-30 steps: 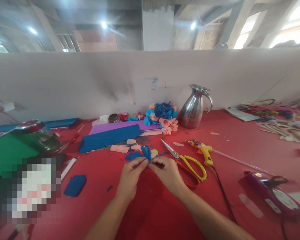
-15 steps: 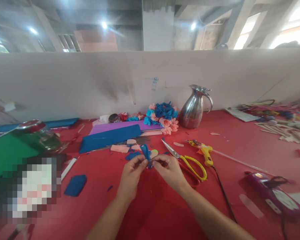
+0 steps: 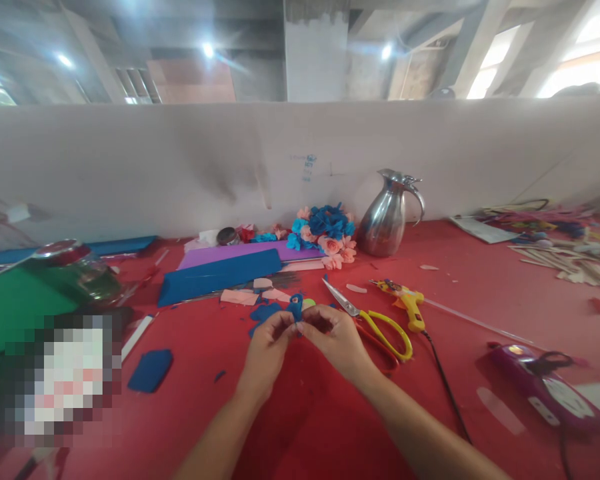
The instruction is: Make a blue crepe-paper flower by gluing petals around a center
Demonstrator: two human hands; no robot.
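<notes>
A small rolled piece of blue crepe paper (image 3: pixel 295 306) stands upright between my fingertips, its top curled into a loop. My left hand (image 3: pixel 270 340) pinches its lower end from the left. From the other side my right hand (image 3: pixel 336 337) pinches the same end, thumb and fingertips together. Just behind my left fingers lie loose blue paper petals (image 3: pixel 265 312). Scissors with yellow and red handles (image 3: pixel 375 323) rest right of my right hand, and farther right is a yellow glue gun (image 3: pixel 410 308).
Blue paper (image 3: pixel 220 277) and purple paper (image 3: pixel 200 256) lie behind the hands. A bunch of paper flowers (image 3: pixel 325 230) sits by a steel jug (image 3: pixel 387 213). A glass jar (image 3: pixel 87 270) is at left, a purple power strip (image 3: pixel 550 393) at right.
The blue paper, a taller flat strip before, has become a shorter rolled curl. Both hands stay in nearly the same place, fingertips now closer together.
</notes>
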